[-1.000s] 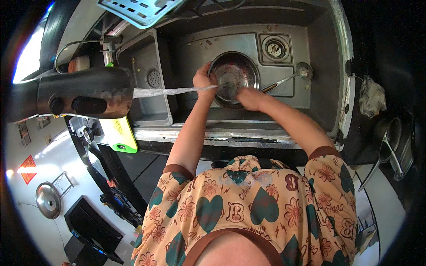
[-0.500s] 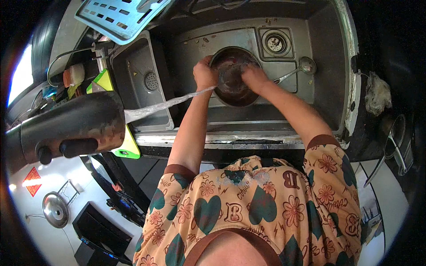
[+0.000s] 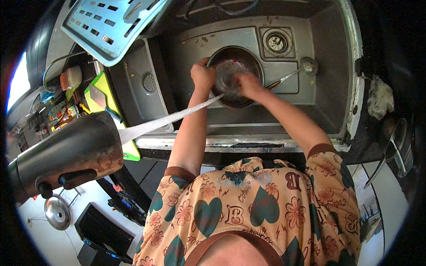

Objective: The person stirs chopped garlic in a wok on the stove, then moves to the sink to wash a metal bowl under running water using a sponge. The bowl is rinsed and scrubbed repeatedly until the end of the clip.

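Now both hands [image 3: 203, 75] [image 3: 248, 84] grip round dark bowl [image 3: 235, 76], steel sink [image 3: 195, 44]

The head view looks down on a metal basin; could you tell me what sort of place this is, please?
Most likely a kitchen washing-up spot. A steel sink with a drain holds a dark round pan under a stream of water, both hands are at the pan, and a ladle lies beside it.
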A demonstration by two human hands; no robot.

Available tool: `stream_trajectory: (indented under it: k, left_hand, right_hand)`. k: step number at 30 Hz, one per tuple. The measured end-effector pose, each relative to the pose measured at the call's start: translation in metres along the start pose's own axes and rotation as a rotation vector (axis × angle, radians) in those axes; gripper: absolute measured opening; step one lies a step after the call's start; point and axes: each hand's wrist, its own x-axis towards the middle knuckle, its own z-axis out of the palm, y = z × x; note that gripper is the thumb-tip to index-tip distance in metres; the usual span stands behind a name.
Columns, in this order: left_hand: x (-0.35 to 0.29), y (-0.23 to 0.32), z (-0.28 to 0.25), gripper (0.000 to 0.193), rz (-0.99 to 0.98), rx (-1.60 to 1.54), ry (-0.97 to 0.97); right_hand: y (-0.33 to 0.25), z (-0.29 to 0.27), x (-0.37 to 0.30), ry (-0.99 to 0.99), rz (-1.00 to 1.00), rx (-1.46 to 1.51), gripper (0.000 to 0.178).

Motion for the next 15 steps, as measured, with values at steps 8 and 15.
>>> stream_trajectory:
  k: [8,15]
  left_hand:
    - [-0.003,0.0,0.01,0.024,-0.182,-0.097,-0.082]
    - [-0.023,0.025,0.006,0.021,-0.134,-0.225,0.065]
  right_hand:
    - [-0.042,0.014,0.019,0.125,-0.257,-0.058,0.018]
    - [-0.009,-0.013,0.023,0.113,0.108,-0.212,0.013]
